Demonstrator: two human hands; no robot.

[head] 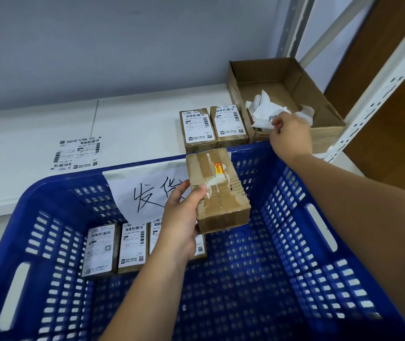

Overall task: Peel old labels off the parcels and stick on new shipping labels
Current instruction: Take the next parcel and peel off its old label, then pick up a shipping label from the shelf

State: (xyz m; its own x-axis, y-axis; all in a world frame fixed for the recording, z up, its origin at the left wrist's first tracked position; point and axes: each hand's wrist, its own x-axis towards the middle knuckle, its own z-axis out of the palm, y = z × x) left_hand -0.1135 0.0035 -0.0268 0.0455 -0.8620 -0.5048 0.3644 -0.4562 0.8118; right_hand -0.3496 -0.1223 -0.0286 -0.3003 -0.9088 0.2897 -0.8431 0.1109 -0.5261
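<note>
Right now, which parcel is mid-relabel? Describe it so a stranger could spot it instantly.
Start at the big blue perforated plastic basket. Held over it, the left hand grips one small brown cardboard parcel. Unlike the parcels in the basket and on the white shelf, which bear whole white labels, its top shows only torn label scraps and a yellow-red sticker.

Left hand [184, 217] grips stripped parcel [217, 190] over blue crate [302, 267]; right hand [290, 134] pinches peeled label [263, 116] at cardboard box [324, 134].
</note>
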